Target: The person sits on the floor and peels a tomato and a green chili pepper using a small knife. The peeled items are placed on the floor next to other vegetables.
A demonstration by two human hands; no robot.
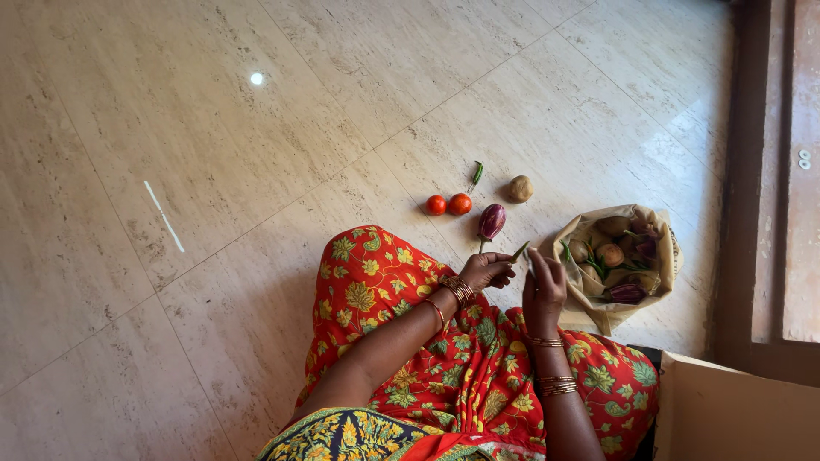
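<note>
Two hands | left hand [487, 271] fingers pinch green chilli [520, 251] | right hand [543, 290] fingers curled, grip unclear | bag [598, 303] beside

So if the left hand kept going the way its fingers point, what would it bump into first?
Probably the green chilli that the left hand is already pinching, then the right hand beside it. The paper bag lies beyond; depth is hard to judge.

Seated on the pale stone floor [213, 171], she pinches a slim green chilli [520, 250] in her left hand [489, 270]; her right hand [543, 286] hovers beside the open brown paper bag [598, 307] of vegetables.
</note>
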